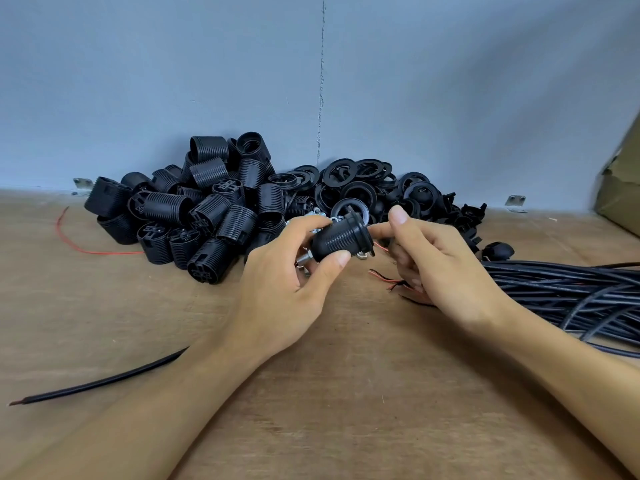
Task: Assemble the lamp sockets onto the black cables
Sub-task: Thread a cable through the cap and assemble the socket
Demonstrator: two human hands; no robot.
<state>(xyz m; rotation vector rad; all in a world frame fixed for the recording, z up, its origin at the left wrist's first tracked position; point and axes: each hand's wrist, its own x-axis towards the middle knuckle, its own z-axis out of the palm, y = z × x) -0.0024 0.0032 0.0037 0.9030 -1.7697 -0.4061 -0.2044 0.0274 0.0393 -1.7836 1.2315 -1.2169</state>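
Head view. Left hand (287, 268) found clamped on lamp socket (343, 239) at frame centre, thumb under the threaded body, fingers over it. Long axis noted running lower left to upper right: metal nipple (302, 261) at the lower-left end, flanged mouth at the upper-right end, facing right hand (440, 268). Right index fingertip (374, 232) seen touching the flange, thumb raised apart. Lower fingers curled over stripped wire ends (393, 282), just below and right of the mouth; cannot tell whether gripping them. Judged nearer to those wires: right hand. Bare wooden table (346, 393) below both hands, room for moving. Crowded behind: socket pile (207, 216) upper left of centre, ring pile (363, 181) touching it. Cable bundle (571, 292) at right edge; loose cable (104, 382) lower left.
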